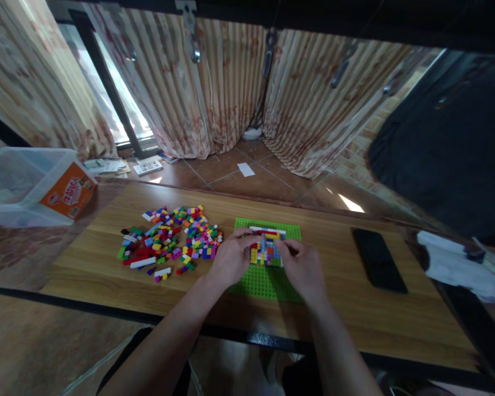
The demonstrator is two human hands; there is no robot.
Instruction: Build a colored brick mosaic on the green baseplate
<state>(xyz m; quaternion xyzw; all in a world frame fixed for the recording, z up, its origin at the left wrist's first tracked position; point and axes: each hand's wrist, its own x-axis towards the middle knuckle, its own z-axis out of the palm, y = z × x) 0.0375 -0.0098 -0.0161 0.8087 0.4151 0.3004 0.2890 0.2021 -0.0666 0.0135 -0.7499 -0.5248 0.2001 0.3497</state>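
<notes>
A green studded baseplate (256, 289) lies on the wooden table, and a low build of multicoloured toy bricks (266, 253) sits on its middle, edged partly with white bricks. From the left, my left hand (233, 258) grips the build's side, its fingers curled over the upper left corner. My right hand (307, 269) holds the opposite edge, thumb and forefinger against the bricks. Whether either hand also pinches a single loose brick is too small to make out. Left of the baseplate spreads a pile of loose bricks (175, 237) in many colours and sizes.
A black phone (379, 259) lies on the table (334, 324) to the right. Off the far left end stands a clear plastic bin (25, 206) with an orange label. White papers or cloths (449, 256) are at the far right. Striped curtains (231, 82) hang behind the table.
</notes>
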